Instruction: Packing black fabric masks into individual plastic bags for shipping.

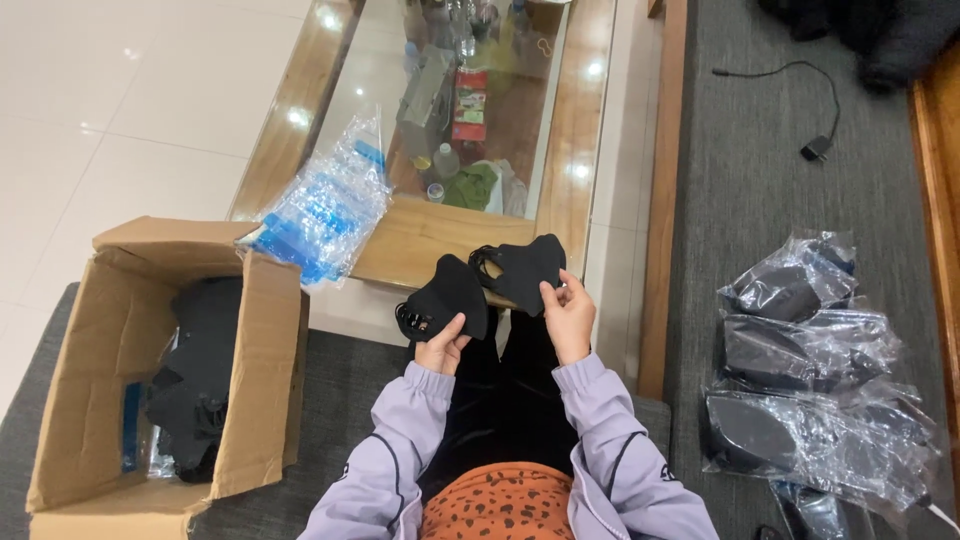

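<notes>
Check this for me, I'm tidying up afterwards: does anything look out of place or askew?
A black cable with a plug lies loose on the grey sofa seat. The stack of clear blue bags overhangs the table edge above the cardboard box. Nothing looks spilled or damaged.

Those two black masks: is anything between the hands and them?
Nothing visible. The left hand pinches the lower edge of one black mask, and the right hand grips the other black mask directly. Both masks are held above the lap, near the wooden table edge.
</notes>
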